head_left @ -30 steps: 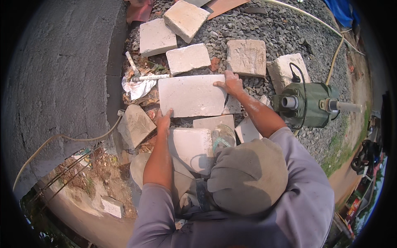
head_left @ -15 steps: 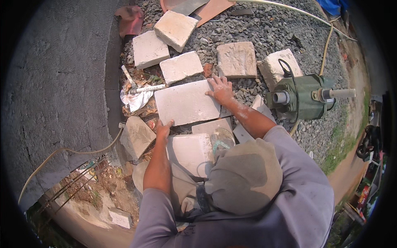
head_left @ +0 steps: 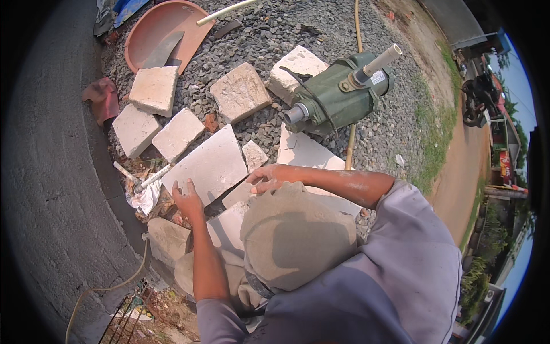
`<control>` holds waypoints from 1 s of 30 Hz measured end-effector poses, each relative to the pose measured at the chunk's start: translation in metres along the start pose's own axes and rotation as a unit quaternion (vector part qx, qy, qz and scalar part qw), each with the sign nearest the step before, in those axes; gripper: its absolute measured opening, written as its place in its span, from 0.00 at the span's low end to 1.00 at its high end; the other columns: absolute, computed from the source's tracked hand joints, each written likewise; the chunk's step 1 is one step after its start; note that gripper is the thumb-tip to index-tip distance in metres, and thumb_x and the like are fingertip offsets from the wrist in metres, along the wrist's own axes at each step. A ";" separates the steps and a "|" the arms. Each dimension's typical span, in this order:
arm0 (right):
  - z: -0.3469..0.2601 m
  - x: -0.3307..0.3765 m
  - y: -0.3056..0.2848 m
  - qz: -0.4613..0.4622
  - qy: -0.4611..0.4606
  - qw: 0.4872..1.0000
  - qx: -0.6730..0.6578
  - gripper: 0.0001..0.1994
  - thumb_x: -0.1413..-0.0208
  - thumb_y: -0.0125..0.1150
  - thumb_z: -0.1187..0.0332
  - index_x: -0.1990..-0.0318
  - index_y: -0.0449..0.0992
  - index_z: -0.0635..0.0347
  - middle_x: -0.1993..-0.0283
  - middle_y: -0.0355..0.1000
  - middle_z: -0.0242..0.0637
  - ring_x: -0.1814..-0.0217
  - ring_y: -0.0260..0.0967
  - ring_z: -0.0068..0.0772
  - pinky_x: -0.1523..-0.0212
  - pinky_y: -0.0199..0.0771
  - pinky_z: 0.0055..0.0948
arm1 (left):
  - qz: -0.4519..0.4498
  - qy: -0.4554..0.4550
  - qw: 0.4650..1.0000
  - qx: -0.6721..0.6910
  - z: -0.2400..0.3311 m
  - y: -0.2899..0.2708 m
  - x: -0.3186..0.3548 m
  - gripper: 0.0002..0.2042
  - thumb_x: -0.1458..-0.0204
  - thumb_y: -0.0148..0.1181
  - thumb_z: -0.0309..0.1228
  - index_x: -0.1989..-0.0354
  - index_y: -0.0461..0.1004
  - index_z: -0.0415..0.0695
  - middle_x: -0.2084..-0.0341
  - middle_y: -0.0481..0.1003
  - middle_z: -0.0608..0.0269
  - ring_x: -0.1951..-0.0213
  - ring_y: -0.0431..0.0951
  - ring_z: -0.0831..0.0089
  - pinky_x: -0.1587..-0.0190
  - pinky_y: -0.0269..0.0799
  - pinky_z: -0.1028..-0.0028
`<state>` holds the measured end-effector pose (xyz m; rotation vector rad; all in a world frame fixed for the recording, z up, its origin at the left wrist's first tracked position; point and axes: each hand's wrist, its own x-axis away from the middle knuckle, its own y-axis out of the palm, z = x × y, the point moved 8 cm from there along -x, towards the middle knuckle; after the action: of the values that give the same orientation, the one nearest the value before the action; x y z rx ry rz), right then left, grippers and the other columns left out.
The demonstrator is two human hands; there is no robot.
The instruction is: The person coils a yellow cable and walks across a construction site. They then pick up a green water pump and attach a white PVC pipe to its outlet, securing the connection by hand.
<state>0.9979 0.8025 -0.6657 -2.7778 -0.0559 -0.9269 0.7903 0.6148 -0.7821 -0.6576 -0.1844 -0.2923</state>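
Observation:
A pale rectangular masonry block (head_left: 207, 163) lies at a slant in front of me, its upper face dusty and flat. My left hand (head_left: 188, 199) touches the near left edge of this block, fingers spread. Just off the block's right end is my right hand (head_left: 268, 176), its fingers loosely bent and apart, with nothing visible in them. Beneath that hand, another pale block (head_left: 236, 195) shows in part. A further block (head_left: 227, 225) lies nearer, partly covered by a rounded khaki cloth shape (head_left: 301, 235).
Several rough blocks (head_left: 153, 90) rest on grey gravel (head_left: 246, 40) ahead. A green cylindrical machine (head_left: 344, 92) with pipe stubs stands at the right. White pipe pieces (head_left: 154, 176) lie left, beside a grey wall (head_left: 51, 172). An orange basin (head_left: 166, 28) is far left.
My right hand has left the block's far right corner and drawn back beside its right end. My left hand stays at the near left edge. The whole view has turned.

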 end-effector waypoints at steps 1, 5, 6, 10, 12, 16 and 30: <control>0.002 0.022 -0.007 -0.012 -0.024 0.999 -0.030 0.26 0.44 0.56 0.49 0.48 0.69 0.63 0.52 0.71 0.45 0.48 0.68 0.40 0.48 0.67 0.36 | -0.011 0.066 0.996 0.066 0.009 0.005 0.000 0.23 0.47 0.60 0.37 0.47 0.67 0.34 0.52 0.71 0.45 0.50 0.72 0.58 0.47 0.65 0.66; 0.037 0.115 -0.051 0.146 0.120 0.960 -0.206 0.23 0.43 0.56 0.52 0.51 0.71 0.64 0.58 0.74 0.39 0.55 0.71 0.33 0.52 0.69 0.32 | -0.121 0.053 0.985 0.110 0.026 0.029 0.012 0.17 0.45 0.58 0.35 0.55 0.72 0.32 0.62 0.76 0.52 0.58 0.75 0.67 0.52 0.67 0.71; 0.047 0.123 -0.059 0.207 0.122 0.958 -0.155 0.22 0.43 0.56 0.52 0.52 0.72 0.64 0.59 0.74 0.39 0.56 0.71 0.33 0.52 0.69 0.32 | -0.132 0.028 0.983 0.121 0.017 0.035 0.012 0.17 0.45 0.58 0.35 0.55 0.72 0.32 0.62 0.76 0.52 0.58 0.75 0.67 0.52 0.68 0.71; 0.053 0.114 -0.057 0.350 0.080 0.933 0.015 0.18 0.43 0.57 0.57 0.53 0.72 0.62 0.55 0.72 0.45 0.52 0.71 0.42 0.50 0.68 0.35 | -0.162 -0.029 0.980 0.110 0.000 0.049 0.019 0.18 0.45 0.58 0.35 0.54 0.71 0.32 0.61 0.76 0.51 0.58 0.75 0.66 0.52 0.68 0.70; 0.041 0.088 -0.045 0.369 -0.034 0.921 0.119 0.18 0.44 0.58 0.60 0.51 0.71 0.63 0.52 0.70 0.47 0.50 0.69 0.44 0.49 0.68 0.37 | -0.165 -0.019 0.984 0.057 0.002 0.050 0.029 0.18 0.45 0.58 0.35 0.53 0.71 0.32 0.60 0.76 0.50 0.58 0.75 0.65 0.51 0.67 0.70; 0.048 0.005 -0.043 0.370 -0.063 0.927 0.015 0.26 0.45 0.59 0.58 0.44 0.64 0.64 0.43 0.64 0.51 0.44 0.65 0.50 0.43 0.64 0.38 | -0.184 0.029 0.980 -0.075 -0.016 0.055 0.030 0.24 0.48 0.60 0.39 0.47 0.68 0.35 0.51 0.71 0.40 0.47 0.71 0.52 0.44 0.64 0.64; 0.157 -0.163 -0.132 0.644 0.041 0.603 -0.469 0.56 0.58 0.73 0.63 0.33 0.29 0.60 0.34 0.48 0.49 0.35 0.51 0.46 0.41 0.57 0.49 | -0.261 0.122 0.923 -0.255 -0.025 0.084 0.042 0.38 0.54 0.61 0.50 0.36 0.58 0.44 0.37 0.44 0.24 0.34 0.41 0.34 0.33 0.34 0.50</control>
<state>0.9461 0.9695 -0.8608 -2.1922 2.6538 -0.5984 0.8592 0.6539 -0.8384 -1.0763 -0.0382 -0.9543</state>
